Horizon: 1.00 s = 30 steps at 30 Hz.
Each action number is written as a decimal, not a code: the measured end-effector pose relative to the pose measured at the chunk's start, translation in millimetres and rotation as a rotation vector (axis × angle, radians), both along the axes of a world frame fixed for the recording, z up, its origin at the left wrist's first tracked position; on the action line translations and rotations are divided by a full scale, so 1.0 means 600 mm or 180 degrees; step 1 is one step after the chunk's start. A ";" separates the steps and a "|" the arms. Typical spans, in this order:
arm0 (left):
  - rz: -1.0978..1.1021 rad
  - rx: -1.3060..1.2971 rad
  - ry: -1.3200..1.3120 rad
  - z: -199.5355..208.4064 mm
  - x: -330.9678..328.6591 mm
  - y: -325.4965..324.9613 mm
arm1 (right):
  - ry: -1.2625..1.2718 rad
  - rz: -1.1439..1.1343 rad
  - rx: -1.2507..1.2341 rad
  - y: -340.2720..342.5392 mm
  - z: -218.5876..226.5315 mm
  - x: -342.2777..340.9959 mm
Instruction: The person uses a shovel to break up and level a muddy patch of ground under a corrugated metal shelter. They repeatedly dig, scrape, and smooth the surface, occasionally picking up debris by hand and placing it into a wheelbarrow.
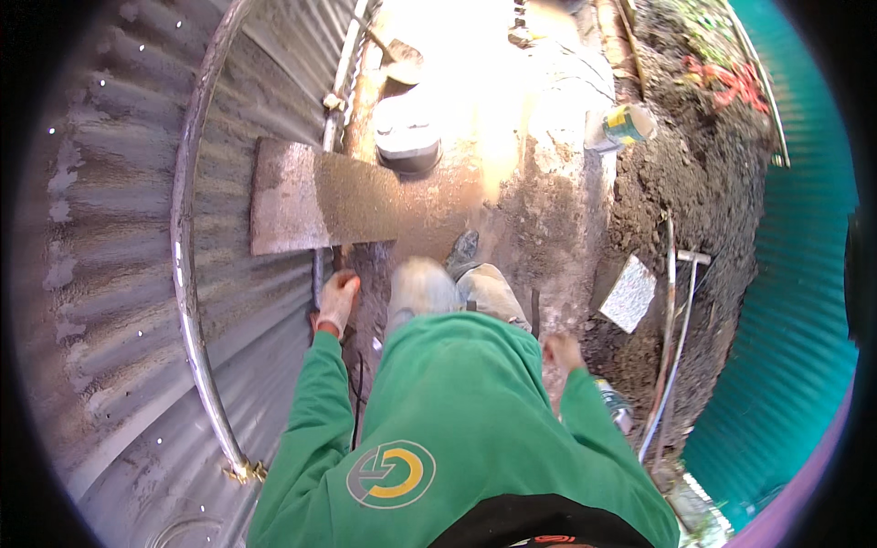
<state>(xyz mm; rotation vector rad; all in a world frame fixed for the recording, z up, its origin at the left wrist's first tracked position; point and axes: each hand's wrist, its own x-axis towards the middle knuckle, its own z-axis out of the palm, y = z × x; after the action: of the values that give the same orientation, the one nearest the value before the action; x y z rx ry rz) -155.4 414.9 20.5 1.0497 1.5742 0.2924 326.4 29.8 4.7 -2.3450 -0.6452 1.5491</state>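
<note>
My left hand [338, 300], in a pale glove, hangs beside the corrugated metal wall with its fingers curled in. Nothing shows between them. Just beyond it, a flat brown board [311, 199], partly wet, leans across from the wall. My right hand [563, 351] is by my right thigh, its fingers bent and partly hidden; what they hold, if anything, cannot be made out. A narrow dark strip [535, 310] stands just ahead of that hand. Between my hands are my muddy trouser legs [493, 290] and a dark boot [464, 248] on the wet ground.
A bent metal pipe [183, 228] runs along the corrugated wall [119, 274]. Ahead sits a dark bucket [408, 151]. To the right are a tipped container [626, 126], a pale slab [628, 294], long-handled tools [681, 338], a soil bank [703, 201] and a green metal sheet [795, 301].
</note>
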 end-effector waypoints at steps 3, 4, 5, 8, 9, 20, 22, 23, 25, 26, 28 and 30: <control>0.0510 0.0241 -0.0099 0.030 0.073 0.053 | -0.0256 -0.0629 0.0454 0.299 0.059 0.206; 0.0623 0.0167 -0.0001 0.034 0.094 0.073 | -0.0269 -0.0522 0.0553 0.418 0.092 0.268; 0.0762 0.0044 0.0059 0.038 0.107 0.086 | -0.1714 0.0536 0.1412 0.524 0.133 0.312; 0.0948 -0.0651 0.0096 0.026 0.143 0.126 | -0.1329 0.0390 0.1493 0.849 0.243 0.399; 0.1044 -0.1024 0.0066 0.013 0.159 0.154 | -0.1192 0.0198 0.1812 0.938 0.271 0.403; 0.1869 -0.0299 -0.0568 0.000 0.410 0.425 | -0.1047 0.3566 0.2508 1.425 0.311 0.234; 0.2163 -0.0462 -0.0719 0.035 0.442 0.448 | -0.1152 0.4196 0.2443 1.494 0.319 0.205; 0.2175 -0.0264 -0.0567 0.048 0.454 0.455 | -0.1239 0.4445 0.2388 1.534 0.318 0.191; 0.2662 -0.0269 -0.0296 0.070 0.479 0.444 | -0.1050 0.5227 0.2838 1.634 0.301 0.143; 0.2945 -0.0115 0.0221 0.080 0.499 0.433 | -0.0957 0.5514 0.2861 1.680 0.292 0.117; 0.3615 -0.0141 0.0716 0.094 0.555 0.413 | -0.0858 0.6328 0.2989 1.772 0.258 0.044; 0.4164 -0.0170 0.0699 0.117 0.625 0.375 | -0.1038 0.7384 0.3481 1.853 0.231 -0.014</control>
<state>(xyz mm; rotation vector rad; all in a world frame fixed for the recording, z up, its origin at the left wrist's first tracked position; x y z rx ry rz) 219.7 639.6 90.6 -0.1487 2.2692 1.0132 318.1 1141.6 143.5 -0.1443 -3.3773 0.2362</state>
